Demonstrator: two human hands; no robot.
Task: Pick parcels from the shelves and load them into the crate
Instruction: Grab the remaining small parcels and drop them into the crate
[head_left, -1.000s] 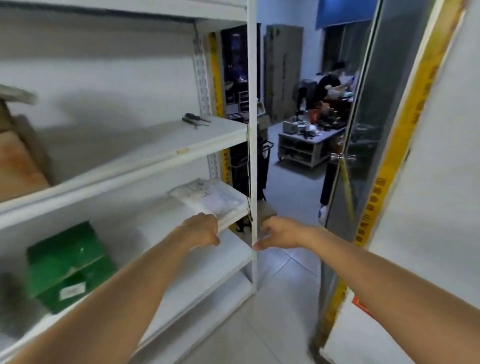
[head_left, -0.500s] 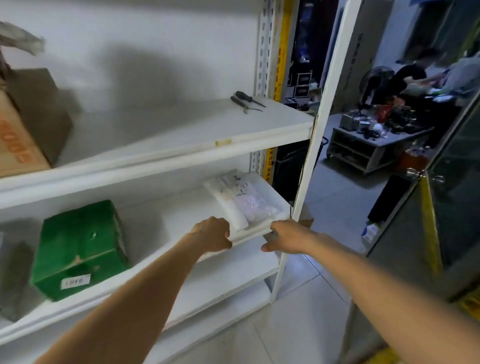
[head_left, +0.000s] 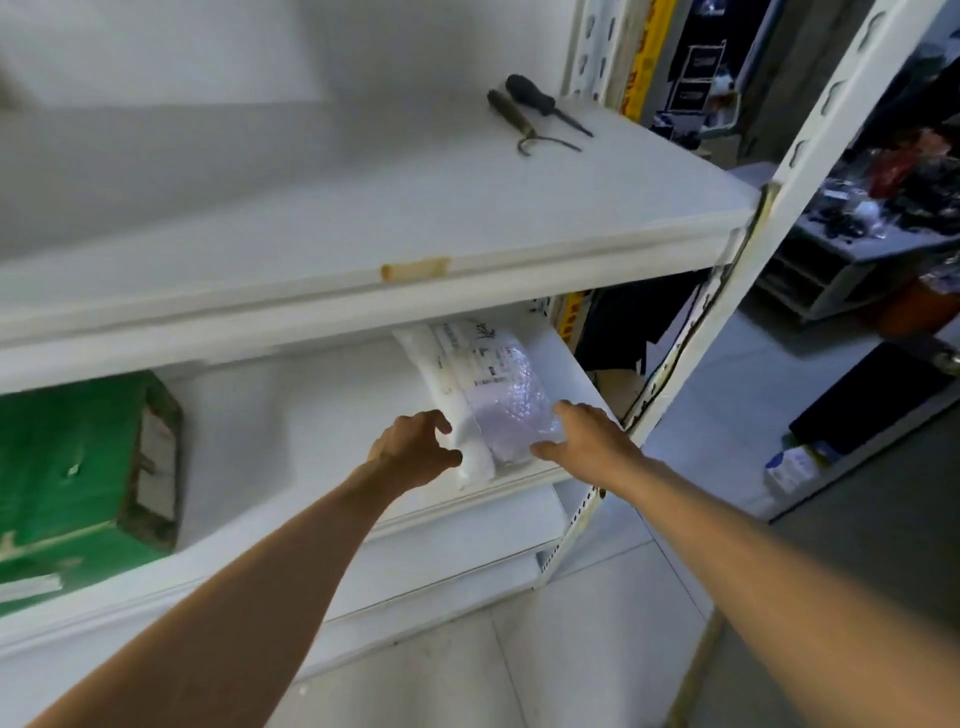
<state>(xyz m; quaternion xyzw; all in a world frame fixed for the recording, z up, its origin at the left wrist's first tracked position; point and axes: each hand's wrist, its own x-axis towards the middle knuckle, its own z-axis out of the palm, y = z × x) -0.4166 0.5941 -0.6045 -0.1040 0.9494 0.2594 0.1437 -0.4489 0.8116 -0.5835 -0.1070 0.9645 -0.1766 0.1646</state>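
Note:
A white plastic parcel with a printed label and bubble wrap lies at the right end of the lower shelf. My left hand is at the parcel's near left corner, fingers curled and touching its edge. My right hand lies with spread fingers on the parcel's near right corner. The parcel rests flat on the shelf. No crate is in view.
A green box stands at the left of the same shelf. Two hand tools lie on the upper shelf. The white upright post stands just right of my right hand. Beyond it are tiled floor and a cluttered low table.
Both hands have moved from the shelf's front edge forward onto the parcel's near corners. The view has come closer and tilted down.

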